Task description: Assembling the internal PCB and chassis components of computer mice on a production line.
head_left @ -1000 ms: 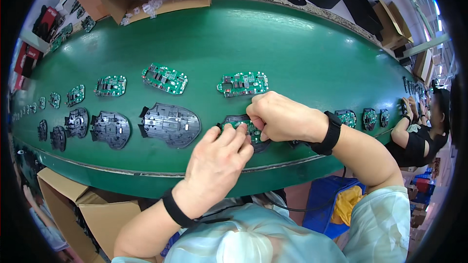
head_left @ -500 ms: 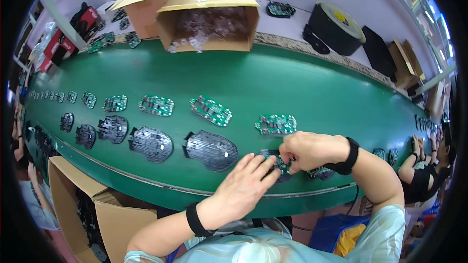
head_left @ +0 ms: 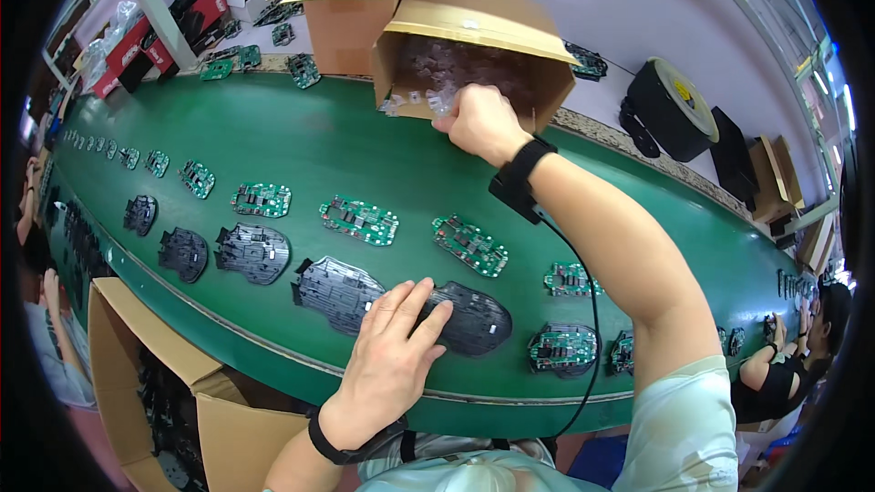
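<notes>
My left hand (head_left: 392,346) lies with fingers stretched out over two black plastic shells. Its fingertips touch the inner edges of the left shell (head_left: 337,293) and the right shell (head_left: 474,321). At the mouth of a cardboard box (head_left: 474,23) lying on its side, my right hand (head_left: 483,123) has its fingers curled together. Small clear plastic pieces (head_left: 441,102) lie against its fingertips; what is inside the fingers is hidden. A shell with a green circuit board on it (head_left: 562,348) sits right of my left hand.
Green circuit boards (head_left: 360,220) and black shells (head_left: 253,253) run in rows along the green table (head_left: 301,141). An upright open carton (head_left: 351,27) and a black roll (head_left: 673,109) stand behind. Lower left is a carton of black parts (head_left: 237,442). Co-workers sit at both sides.
My right hand has left the board and shell at the front and reached up to the box. My left hand has moved left onto the shells. The view has shifted.
</notes>
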The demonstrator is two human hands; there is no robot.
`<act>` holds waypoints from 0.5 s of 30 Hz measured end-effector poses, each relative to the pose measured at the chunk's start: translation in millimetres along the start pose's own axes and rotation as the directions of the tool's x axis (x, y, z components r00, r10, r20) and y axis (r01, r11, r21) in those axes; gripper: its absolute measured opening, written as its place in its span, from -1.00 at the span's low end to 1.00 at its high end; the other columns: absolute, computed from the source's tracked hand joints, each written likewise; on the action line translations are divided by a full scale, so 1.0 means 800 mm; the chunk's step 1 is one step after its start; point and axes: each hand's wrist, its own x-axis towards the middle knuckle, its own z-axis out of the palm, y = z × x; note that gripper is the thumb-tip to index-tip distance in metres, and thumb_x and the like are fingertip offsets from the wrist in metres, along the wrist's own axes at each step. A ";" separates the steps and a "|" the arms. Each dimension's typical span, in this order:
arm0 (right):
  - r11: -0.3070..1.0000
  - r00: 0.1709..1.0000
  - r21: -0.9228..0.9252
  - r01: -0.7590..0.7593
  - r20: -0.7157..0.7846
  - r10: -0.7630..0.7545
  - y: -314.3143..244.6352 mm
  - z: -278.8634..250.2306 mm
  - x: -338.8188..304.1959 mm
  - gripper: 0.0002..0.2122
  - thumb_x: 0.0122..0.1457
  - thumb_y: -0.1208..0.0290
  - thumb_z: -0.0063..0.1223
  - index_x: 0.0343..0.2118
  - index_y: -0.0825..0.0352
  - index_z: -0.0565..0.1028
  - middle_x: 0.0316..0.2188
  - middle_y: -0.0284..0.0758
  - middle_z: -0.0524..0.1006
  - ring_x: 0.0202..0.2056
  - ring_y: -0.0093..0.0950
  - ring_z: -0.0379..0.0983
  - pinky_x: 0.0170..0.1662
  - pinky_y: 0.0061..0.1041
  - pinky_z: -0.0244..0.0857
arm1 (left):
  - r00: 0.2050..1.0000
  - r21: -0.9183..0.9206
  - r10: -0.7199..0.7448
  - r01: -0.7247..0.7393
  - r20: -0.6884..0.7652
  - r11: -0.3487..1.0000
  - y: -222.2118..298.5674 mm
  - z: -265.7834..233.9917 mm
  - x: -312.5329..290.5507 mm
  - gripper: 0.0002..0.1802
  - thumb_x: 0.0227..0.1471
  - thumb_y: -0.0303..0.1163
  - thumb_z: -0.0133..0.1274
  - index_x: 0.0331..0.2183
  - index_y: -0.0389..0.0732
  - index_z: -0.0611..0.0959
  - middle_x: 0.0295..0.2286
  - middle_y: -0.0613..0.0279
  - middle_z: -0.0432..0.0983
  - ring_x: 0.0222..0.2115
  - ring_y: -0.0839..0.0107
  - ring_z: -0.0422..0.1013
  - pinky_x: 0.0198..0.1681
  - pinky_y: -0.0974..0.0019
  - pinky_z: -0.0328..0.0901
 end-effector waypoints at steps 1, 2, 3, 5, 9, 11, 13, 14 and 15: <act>0.999 0.999 -0.027 -0.041 0.014 0.042 -0.004 0.008 0.011 -0.69 0.09 0.26 0.40 -0.25 0.42 0.69 -0.23 0.07 0.66 -0.13 0.00 0.64 -0.03 -0.17 0.53 | 1.000 -0.028 -0.010 0.010 0.022 1.000 -0.008 0.002 0.001 -0.29 -0.17 -0.54 0.38 0.11 -0.23 0.60 0.19 -0.06 0.40 0.21 -0.11 0.29 0.22 -0.11 0.26; 0.995 0.996 -0.048 -0.085 0.036 0.086 -0.012 0.021 0.020 -0.63 0.07 0.20 0.42 -0.21 0.44 0.68 -0.19 0.08 0.66 -0.09 0.00 0.63 -0.01 -0.18 0.53 | 0.999 -0.034 -0.011 0.013 0.044 0.999 -0.020 0.004 -0.001 -0.30 -0.16 -0.54 0.37 0.10 -0.23 0.60 0.18 -0.06 0.40 0.21 -0.10 0.30 0.22 -0.09 0.26; 0.992 0.991 -0.045 -0.120 0.049 0.122 -0.020 0.035 0.028 -0.68 0.09 0.29 0.37 -0.20 0.46 0.67 -0.16 0.13 0.64 -0.05 0.01 0.61 0.02 -0.18 0.52 | 0.998 -0.039 -0.011 0.013 0.060 0.999 -0.032 0.005 -0.003 -0.30 -0.16 -0.54 0.37 0.10 -0.23 0.60 0.18 -0.06 0.40 0.21 -0.09 0.30 0.22 -0.07 0.27; 0.989 0.990 -0.061 -0.138 0.008 0.139 -0.026 0.059 0.045 -0.73 0.09 0.39 0.29 -0.20 0.47 0.67 -0.15 0.14 0.63 -0.03 0.01 0.60 0.04 -0.17 0.51 | 0.997 -0.058 0.002 0.002 0.080 0.998 -0.058 0.010 -0.007 -0.31 -0.16 -0.55 0.37 0.09 -0.24 0.60 0.15 -0.04 0.43 0.18 -0.07 0.32 0.20 -0.04 0.29; 0.997 0.996 -0.011 -0.078 0.030 0.079 0.003 0.076 0.055 -0.79 0.04 0.53 0.16 -0.27 0.49 0.68 -0.22 0.20 0.63 -0.08 0.06 0.61 0.02 -0.17 0.51 | 0.995 -0.119 0.020 -0.007 0.102 0.993 -0.080 0.022 -0.012 -0.37 -0.15 -0.56 0.36 0.04 -0.27 0.63 0.06 0.00 0.49 0.07 -0.02 0.39 0.16 0.01 0.33; 0.998 0.995 0.010 -0.066 0.076 0.065 0.022 0.068 0.038 -0.82 0.06 0.52 0.15 -0.33 0.49 0.68 -0.29 0.20 0.63 -0.15 0.06 0.63 -0.03 -0.16 0.53 | 0.994 -0.140 0.039 -0.024 0.105 0.990 -0.083 0.027 -0.013 -0.41 -0.16 -0.56 0.36 0.01 -0.28 0.64 0.02 0.02 0.52 0.00 0.02 0.42 0.11 0.03 0.34; 0.992 0.992 0.117 0.047 0.109 -0.060 0.012 0.059 0.000 -0.87 0.06 0.52 0.18 -0.40 0.48 0.68 -0.38 0.16 0.64 -0.26 0.04 0.65 -0.11 -0.17 0.53 | 0.995 -0.139 0.031 -0.018 0.094 0.990 -0.090 0.027 -0.025 -0.43 -0.17 -0.56 0.36 -0.01 -0.28 0.66 -0.01 0.04 0.53 -0.07 0.05 0.44 0.05 0.04 0.35; 0.982 0.980 0.169 0.086 0.163 -0.114 0.004 0.054 -0.025 -0.89 0.03 0.56 0.17 -0.43 0.46 0.68 -0.43 0.09 0.64 -0.33 -0.01 0.65 -0.16 -0.21 0.53 | 0.997 -0.135 0.020 -0.009 0.080 0.991 -0.094 0.029 -0.029 -0.43 -0.17 -0.55 0.36 -0.02 -0.28 0.66 -0.01 0.04 0.53 -0.08 0.06 0.44 0.02 0.04 0.35; 0.961 0.963 0.229 0.152 0.183 -0.196 -0.004 0.052 -0.053 -0.91 0.00 0.59 0.18 -0.45 0.44 0.68 -0.46 0.04 0.64 -0.37 -0.07 0.64 -0.19 -0.25 0.53 | 0.998 -0.128 0.010 -0.002 0.063 0.992 -0.096 0.028 -0.032 -0.43 -0.18 -0.55 0.36 -0.03 -0.27 0.66 -0.01 0.05 0.53 -0.09 0.07 0.45 -0.01 0.05 0.34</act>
